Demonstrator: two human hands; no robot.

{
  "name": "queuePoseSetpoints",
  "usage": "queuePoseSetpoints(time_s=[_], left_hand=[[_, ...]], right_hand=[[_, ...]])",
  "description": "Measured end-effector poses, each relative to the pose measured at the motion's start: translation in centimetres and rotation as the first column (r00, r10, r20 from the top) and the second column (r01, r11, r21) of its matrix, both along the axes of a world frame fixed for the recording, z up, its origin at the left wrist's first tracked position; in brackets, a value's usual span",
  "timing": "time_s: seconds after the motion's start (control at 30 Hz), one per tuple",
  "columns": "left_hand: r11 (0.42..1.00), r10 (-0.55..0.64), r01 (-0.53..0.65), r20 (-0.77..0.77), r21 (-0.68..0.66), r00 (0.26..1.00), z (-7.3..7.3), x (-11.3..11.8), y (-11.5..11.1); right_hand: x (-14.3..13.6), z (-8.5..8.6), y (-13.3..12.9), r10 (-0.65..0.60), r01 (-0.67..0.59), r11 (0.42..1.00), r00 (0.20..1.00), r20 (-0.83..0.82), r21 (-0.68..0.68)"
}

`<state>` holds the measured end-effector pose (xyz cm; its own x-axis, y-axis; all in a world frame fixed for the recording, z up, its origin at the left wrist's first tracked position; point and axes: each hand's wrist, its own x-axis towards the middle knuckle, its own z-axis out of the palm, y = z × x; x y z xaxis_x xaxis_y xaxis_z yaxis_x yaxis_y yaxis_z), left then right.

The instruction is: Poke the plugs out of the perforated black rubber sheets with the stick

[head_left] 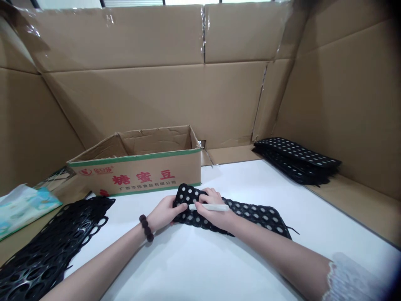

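A long black piece with rows of pale round dots (255,213) lies on the white table in front of me. My left hand (166,211) grips its left end, thumb on top and the other fingers mostly hidden beneath. In my right hand (214,211) is a slim white pen-like tool (216,207), its tip pointing left at the dotted surface close to my left thumb. My right fingers rest against the piece. Which kind of tool it is I cannot make out for sure.
An open cardboard box (156,171) with green edges stands behind my hands. Black sheets with round holes (40,246) lie at left, beside a tissue pack (28,209). Dotted black pieces (294,159) are stacked at back right. Cardboard walls (156,96) surround the white table (175,267).
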<state>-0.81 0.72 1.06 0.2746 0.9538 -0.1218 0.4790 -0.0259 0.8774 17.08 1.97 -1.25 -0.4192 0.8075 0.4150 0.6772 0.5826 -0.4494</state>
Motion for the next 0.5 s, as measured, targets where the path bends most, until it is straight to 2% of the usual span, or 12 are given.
queuePoseSetpoints(time_s=[0.1, 0.23, 0.3, 0.4, 0.5], left_hand=[[0.999, 0.022, -0.022, 0.028, 0.023, 0.999, -0.5, 0.0, 0.0], [0.996, 0.071, -0.075, 0.077, 0.054, 0.995, -1.0, 0.1, 0.0], [0.996, 0.074, -0.078, 0.08, 0.041, 0.994, -1.0, 0.1, 0.1], [1.0, -0.007, 0.007, 0.089, 0.0, 0.996, -0.7, -0.1, 0.2], [0.992, -0.109, 0.113, 0.077, -0.059, 0.991, -0.2, -0.8, 0.4]], right_hand=[[0.2, 0.5, -0.5, 0.048, -0.043, 0.997, 0.997, -0.067, 0.071], [0.2, 1.2, -1.1, 0.103, -0.09, 0.977, 0.993, -0.062, 0.194], [0.2, 1.2, -1.1, 0.126, -0.113, 0.974, 0.99, -0.056, 0.199], [0.1, 0.9, -1.1, 0.148, -0.142, 0.986, 0.987, -0.071, 0.084], [0.0, 0.6, -1.2, 0.127, -0.147, 0.985, 0.974, -0.189, -0.095]])
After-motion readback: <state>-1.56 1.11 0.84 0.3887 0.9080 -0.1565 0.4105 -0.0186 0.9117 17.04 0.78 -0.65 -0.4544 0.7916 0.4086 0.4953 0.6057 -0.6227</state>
